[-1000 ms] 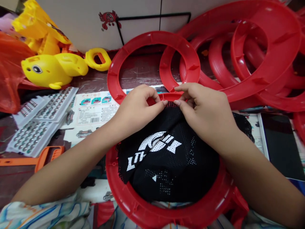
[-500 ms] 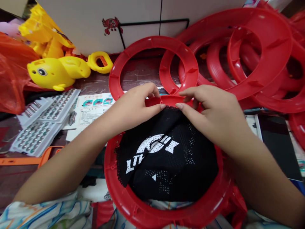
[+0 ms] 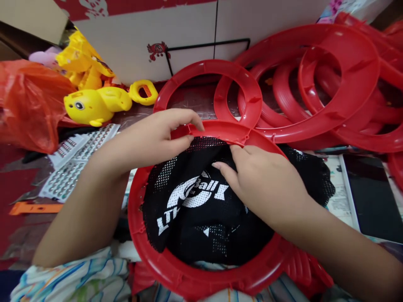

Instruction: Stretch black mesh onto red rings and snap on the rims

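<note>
A large red plastic ring [image 3: 138,226] rests over my lap, tilted toward me. Black mesh cloth [image 3: 201,235] with white lettering lies across its opening, and part of the cloth spreads out past the ring on the right. My left hand [image 3: 157,136] grips the far rim, fingers over the outside and thumb at the cloth's edge. Just right of it, my right hand [image 3: 267,180] has its fingers on the cloth beside the rim's inner side, the thumb lower down on the cloth. Its other fingertips are hidden.
More red rings [image 3: 362,75] are stacked behind and to the right. A dark-screened device [image 3: 371,193] lies at right. A yellow duck-like toy [image 3: 94,105], trays of metal balls [image 3: 69,176], an orange strip [image 3: 36,208] and an orange plastic bag [image 3: 34,105] are at left. A white box [image 3: 189,63] stands behind.
My right hand has moved down and inward from the far rim onto the cloth. My left hand has shifted slightly left. Cloth now shows outside the ring at right, and more lettering is visible.
</note>
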Tool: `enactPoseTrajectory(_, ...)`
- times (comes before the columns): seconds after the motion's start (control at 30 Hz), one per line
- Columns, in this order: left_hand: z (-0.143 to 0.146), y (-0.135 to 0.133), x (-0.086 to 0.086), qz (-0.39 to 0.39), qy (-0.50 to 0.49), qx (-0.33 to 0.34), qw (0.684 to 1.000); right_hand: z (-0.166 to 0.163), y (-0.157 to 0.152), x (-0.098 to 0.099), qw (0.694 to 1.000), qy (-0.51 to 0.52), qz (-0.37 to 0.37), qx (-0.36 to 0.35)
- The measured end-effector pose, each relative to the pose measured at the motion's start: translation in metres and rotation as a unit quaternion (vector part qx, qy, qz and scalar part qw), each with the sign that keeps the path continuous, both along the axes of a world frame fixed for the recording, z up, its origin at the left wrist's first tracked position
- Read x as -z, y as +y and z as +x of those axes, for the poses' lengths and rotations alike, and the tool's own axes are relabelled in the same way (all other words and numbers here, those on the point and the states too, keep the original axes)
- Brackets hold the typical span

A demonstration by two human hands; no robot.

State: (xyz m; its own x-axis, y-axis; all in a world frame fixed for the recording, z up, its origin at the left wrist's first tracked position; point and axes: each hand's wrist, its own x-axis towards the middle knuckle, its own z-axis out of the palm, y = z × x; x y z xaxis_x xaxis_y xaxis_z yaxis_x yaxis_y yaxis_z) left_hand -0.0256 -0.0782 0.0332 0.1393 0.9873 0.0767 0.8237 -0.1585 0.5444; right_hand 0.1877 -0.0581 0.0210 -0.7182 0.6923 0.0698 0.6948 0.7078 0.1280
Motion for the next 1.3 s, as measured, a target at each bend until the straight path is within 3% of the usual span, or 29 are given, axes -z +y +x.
enactPoseTrajectory(0.13,0.004,0.002,0.005,-0.008,-0.017,0.023,1.000,-0.002,0.001,0.007,0.998,0.019,0.044,-0.033)
enactPoseTrajectory(0.33,0.016,0.002,0.003,-0.029,-0.119,-0.035,0.992,-0.008,0.001,0.013,0.999,0.027,0.033,-0.001)
enactPoseTrajectory(0.6,0.021,0.001,0.007,0.009,-0.070,-0.043,0.997,-0.009,-0.004,0.015,0.999,0.029,-0.007,-0.014)
enactPoseTrajectory(0.73,0.018,0.003,0.004,0.005,-0.063,-0.011,0.998,0.000,0.001,0.016,0.988,0.145,0.015,-0.044)
enactPoseTrajectory(0.97,0.019,0.006,0.003,-0.068,-0.165,-0.045,0.983,0.011,0.016,0.011,0.941,0.322,-0.075,-0.075)
enactPoseTrajectory(1.13,0.020,0.010,0.012,-0.046,-0.164,-0.050,0.984,0.018,0.021,0.014,0.951,0.259,-0.015,-0.169)
enactPoseTrajectory(1.3,0.021,0.012,0.019,-0.056,-0.197,-0.072,0.976,0.020,0.025,0.017,0.952,0.240,0.046,-0.185)
